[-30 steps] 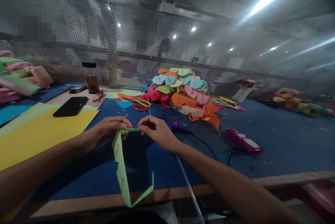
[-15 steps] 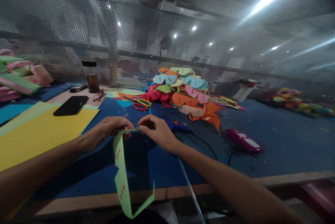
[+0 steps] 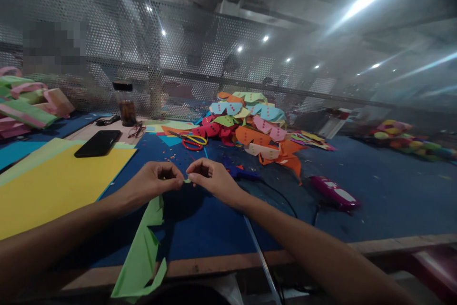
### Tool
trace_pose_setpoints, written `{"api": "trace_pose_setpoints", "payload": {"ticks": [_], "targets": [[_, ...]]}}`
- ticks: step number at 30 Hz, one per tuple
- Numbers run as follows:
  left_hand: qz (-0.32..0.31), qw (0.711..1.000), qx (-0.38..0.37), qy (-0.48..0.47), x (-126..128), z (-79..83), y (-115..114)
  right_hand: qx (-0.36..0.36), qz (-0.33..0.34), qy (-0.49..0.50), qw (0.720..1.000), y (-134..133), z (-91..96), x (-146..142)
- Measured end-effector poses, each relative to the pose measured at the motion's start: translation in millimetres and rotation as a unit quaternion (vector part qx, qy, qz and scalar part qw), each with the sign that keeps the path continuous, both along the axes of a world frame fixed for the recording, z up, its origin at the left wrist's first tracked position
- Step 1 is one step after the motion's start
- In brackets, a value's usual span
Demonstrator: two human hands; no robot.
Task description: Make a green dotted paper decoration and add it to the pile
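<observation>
Between my two hands runs the narrow end of a folded light-green paper mask (image 3: pixel 141 257). My left hand (image 3: pixel 157 182) pinches it with thumb and fingers, and the fingertips of my right hand (image 3: pixel 209 177) are closed on the tip. The notched body of the mask dangles below my left hand past the table's front edge, its plain side facing me. Just beyond my right hand lies a blue glue gun (image 3: pixel 241 172), partly hidden by that hand. Scissors (image 3: pixel 194 142) with red and yellow handles rest farther back.
Finished-looking coloured paper masks (image 3: pixel 257 126) are heaped at the back centre. Yellow paper sheets (image 3: pixel 64 186) and a black phone (image 3: pixel 98 143) lie on the left, near a lidded jar (image 3: pixel 126 105). A magenta device (image 3: pixel 333 193) with a cord lies right. A mesh partition (image 3: pixel 178 53) stands behind.
The mask's hanging part has swung left and turned, so its red dots no longer show. My left hand has shifted slightly and closed its pinch close to my right fingertips.
</observation>
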State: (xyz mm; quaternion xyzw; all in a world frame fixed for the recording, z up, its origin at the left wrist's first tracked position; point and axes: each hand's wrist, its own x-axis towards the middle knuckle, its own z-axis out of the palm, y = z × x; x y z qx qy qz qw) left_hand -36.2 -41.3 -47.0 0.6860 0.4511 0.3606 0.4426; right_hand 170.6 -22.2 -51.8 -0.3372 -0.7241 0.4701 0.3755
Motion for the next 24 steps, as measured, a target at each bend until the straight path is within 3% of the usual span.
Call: {"api": "trace_pose_setpoints", "payload": {"ticks": [6, 14, 24], "targets": [[0.012, 1.0, -0.008, -0.001, 1.7, 3.9, -2.3, 0.019, 0.01, -0.003, 1.0, -1.5, -1.3, 0.3], [0.019, 1.0, -0.006, -0.011, -1.0, -0.5, 2.6, 0.131, -0.011, -0.076, 0.988, -4.7, -3.2, 3.0], [0.013, 1.0, -0.009, -0.014, -3.2, -3.0, 4.7, 0.157, -0.005, -0.086, 0.984, -3.4, -5.5, 4.4]]}}
